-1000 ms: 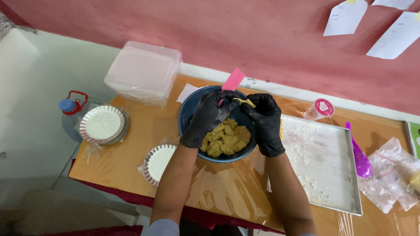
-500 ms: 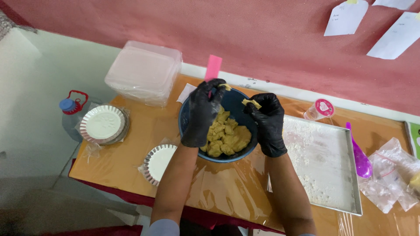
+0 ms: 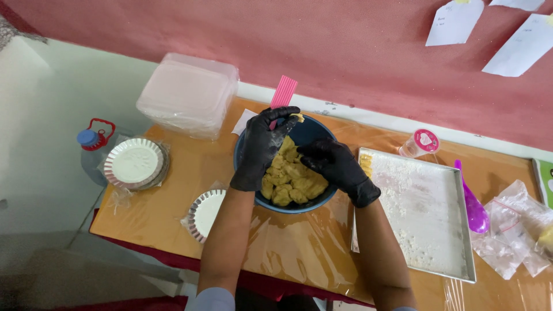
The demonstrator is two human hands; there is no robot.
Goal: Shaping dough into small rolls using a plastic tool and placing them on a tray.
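L hand (image 3: pixel 262 151) in a black glove grips a pink comb tool (image 3: pixel 283 95) over the blue bowl (image 3: pixel 308 133). R hand (image 3: pixel 334 164) is curled, fingers down in the yellow dough (image 3: pixel 291 179). Bowl sits mid table, w/ a floury tray (image 3: pixel 426 224) just beside it.

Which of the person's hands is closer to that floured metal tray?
The right hand. It is over the blue bowl of dough, just beside the tray. The left hand, holding a pink scraper, is on the bowl's far side.
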